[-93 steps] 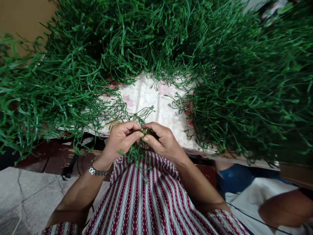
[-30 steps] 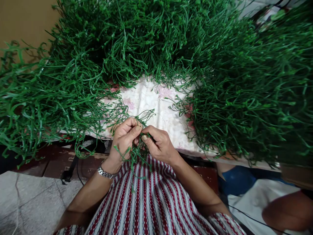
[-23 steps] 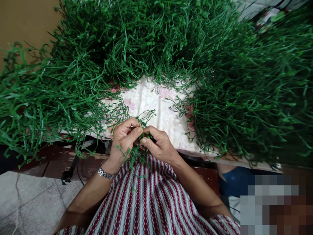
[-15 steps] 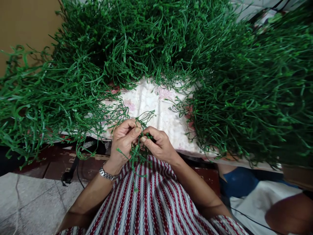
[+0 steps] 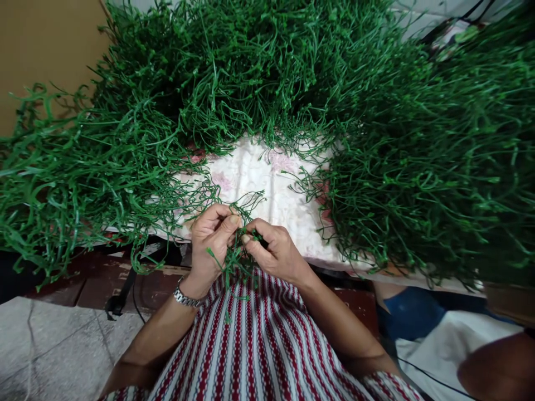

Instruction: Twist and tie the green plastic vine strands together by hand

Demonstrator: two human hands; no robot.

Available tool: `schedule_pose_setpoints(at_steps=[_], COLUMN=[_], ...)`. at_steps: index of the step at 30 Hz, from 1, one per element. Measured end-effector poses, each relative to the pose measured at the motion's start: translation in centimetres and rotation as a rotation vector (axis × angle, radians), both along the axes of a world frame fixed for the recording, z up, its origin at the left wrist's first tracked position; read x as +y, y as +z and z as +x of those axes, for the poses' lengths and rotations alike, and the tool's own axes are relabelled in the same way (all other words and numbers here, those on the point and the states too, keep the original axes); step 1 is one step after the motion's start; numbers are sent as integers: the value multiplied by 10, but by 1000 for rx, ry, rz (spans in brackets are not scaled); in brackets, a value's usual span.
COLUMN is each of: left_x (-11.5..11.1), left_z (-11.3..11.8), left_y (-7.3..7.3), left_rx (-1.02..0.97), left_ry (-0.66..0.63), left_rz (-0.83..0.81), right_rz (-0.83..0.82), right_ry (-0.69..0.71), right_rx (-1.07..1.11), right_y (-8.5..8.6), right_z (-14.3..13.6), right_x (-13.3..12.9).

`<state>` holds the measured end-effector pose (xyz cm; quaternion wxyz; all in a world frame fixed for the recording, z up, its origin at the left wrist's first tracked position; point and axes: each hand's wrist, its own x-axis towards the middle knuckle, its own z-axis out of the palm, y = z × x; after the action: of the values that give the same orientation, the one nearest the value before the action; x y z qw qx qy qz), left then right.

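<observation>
My left hand (image 5: 212, 238), with a metal watch at its wrist, pinches a small bunch of thin green plastic-looking stems (image 5: 234, 263) between thumb and forefinger. Close beside it, my right hand (image 5: 273, 249) is closed with thumb and forefinger on the same bunch. Some stem ends stick out above my fingers, and others dangle below over the striped clothing. What lies exactly between the fingertips is partly hidden. Both hands are at the near edge of a table covered with a pale floral cloth (image 5: 254, 172).
Green stems are heaped on the left (image 5: 96, 167), along the back (image 5: 259, 61) and on the right (image 5: 426, 167) of the table. Another person's leg in blue (image 5: 413, 312) shows at the lower right. A black strap (image 5: 123, 292) hangs below the table's left side.
My right hand has drawn slightly down and away from my left. The dangling stem ends have shifted a little, and the whole view has moved slightly.
</observation>
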<state>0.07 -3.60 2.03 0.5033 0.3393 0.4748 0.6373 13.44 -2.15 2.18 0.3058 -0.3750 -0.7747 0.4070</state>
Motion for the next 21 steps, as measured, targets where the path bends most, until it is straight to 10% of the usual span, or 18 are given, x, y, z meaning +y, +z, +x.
schedule_pose_setpoints(at_steps=[13,21], left_x=[2,24], left_z=[11,11], left_y=[-3,22], left_rx=[-48,-137], left_ry=[-33,-24], left_rz=[-53,33], right_rz=[306,417], right_ry=[-106,-182], right_rx=[34,117], right_y=[-11,-6], right_z=[-5,-12], right_x=[-2,-7])
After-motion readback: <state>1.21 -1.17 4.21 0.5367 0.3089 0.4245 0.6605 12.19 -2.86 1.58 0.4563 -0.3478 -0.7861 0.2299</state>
